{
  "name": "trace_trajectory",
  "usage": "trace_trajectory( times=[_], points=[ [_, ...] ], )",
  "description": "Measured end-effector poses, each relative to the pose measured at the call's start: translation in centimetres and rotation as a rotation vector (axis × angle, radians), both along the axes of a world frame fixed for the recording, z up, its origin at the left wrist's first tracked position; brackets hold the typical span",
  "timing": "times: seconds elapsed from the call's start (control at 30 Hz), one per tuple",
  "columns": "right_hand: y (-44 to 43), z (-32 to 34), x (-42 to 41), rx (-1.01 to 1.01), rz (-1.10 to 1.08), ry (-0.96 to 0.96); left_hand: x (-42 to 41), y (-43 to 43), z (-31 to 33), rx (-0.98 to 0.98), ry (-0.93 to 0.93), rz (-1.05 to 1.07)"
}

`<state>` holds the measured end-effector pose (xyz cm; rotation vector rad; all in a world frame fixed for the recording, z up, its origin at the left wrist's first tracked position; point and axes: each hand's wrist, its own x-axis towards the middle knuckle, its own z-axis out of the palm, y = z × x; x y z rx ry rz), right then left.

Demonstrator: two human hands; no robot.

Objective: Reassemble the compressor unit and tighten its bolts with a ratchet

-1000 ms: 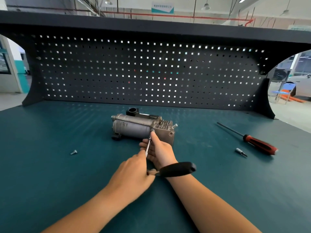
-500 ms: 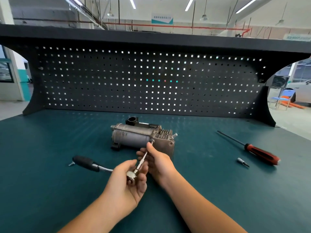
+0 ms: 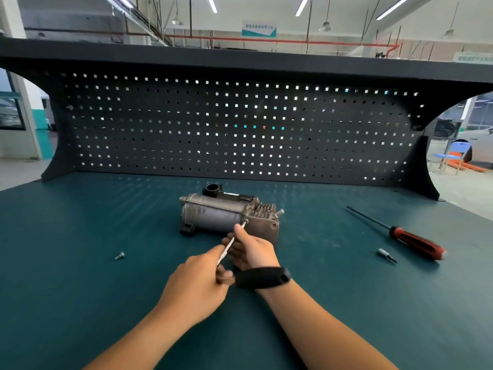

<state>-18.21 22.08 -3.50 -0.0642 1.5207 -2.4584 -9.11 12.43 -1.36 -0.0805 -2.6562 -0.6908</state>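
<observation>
The grey metal compressor unit [image 3: 221, 213] lies on its side in the middle of the green bench. A ratchet [image 3: 262, 277] with a long thin extension bar is set on a bolt at the unit's near face. My left hand [image 3: 197, 287] grips the ratchet at its head, and the black handle sticks out to the right over my right wrist. My right hand [image 3: 252, 249] pinches the extension bar just short of the bolt, thumb pointing at the unit.
A loose bolt [image 3: 119, 255] lies on the bench [image 3: 80, 276] to the left. At the right lie a red-handled screwdriver [image 3: 414, 240] and a small bit [image 3: 386, 255]. A black pegboard [image 3: 240, 129] closes the back of the bench.
The ratchet handle has swung from pointing left, half a second ago, back to pointing right. My left hand turned with it. My right hand stayed on the extension bar.
</observation>
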Motion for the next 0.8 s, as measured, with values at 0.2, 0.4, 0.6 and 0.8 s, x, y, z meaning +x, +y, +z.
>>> trace_trajectory(
  times=[0.2,0.4,0.6,0.8],
  points=[
    [0.6,0.4,0.1,-0.005,0.079,-0.043,0.0,0.8,1.2,1.683,-0.462,-0.102],
    [0.6,0.1,0.0,0.051,0.104,-0.001,-0.4,0.3,1.2,1.541,-0.427,-0.079],
    [0.3,-0.2,0.1,0.002,0.035,-0.024,0.1,0.6,-0.2,-0.029,-0.069,0.065],
    [0.3,-0.2,0.0,0.046,-0.001,0.027,-0.3,0.5,-0.7,-0.147,-0.076,-0.022]
  ],
)
